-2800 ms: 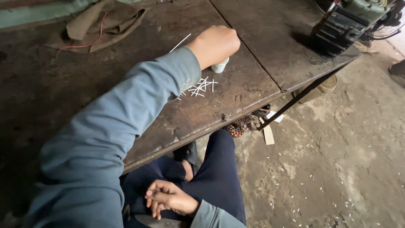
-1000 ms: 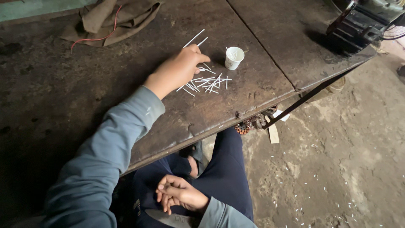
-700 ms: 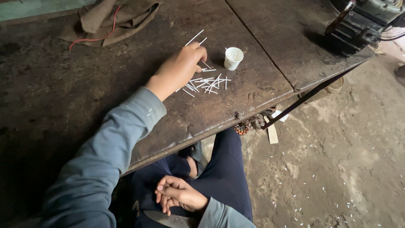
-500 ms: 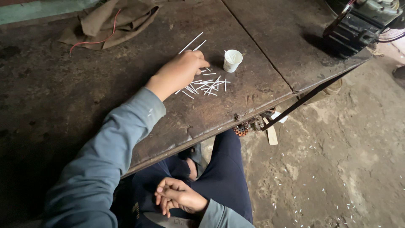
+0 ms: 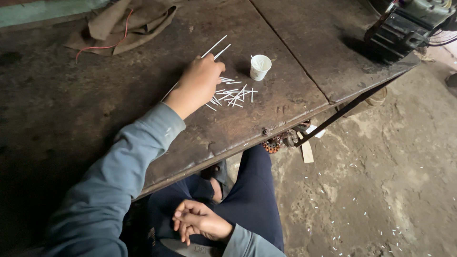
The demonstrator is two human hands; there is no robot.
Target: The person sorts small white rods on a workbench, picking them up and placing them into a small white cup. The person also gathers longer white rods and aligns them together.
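Left hand at the scattered white sticks; sorting judged to be at an early stage

The left hand [image 5: 200, 82] lay knuckles-up on the dark metal table [image 5: 95, 109], arm extended forward, fingers curled over the near edge of the pile of short white sticks [image 5: 233, 95]; whether a stick was pinched could not be told; two longer white rods [image 5: 216, 49] projected just beyond the fingers; the small white cup [image 5: 260, 67] stood near, beyond the pile, one stick apparently inside; most sticks remained loose, so the bulk of the work appeared outstanding; the right hand [image 5: 200, 221] rested loosely curled and empty on the lap.
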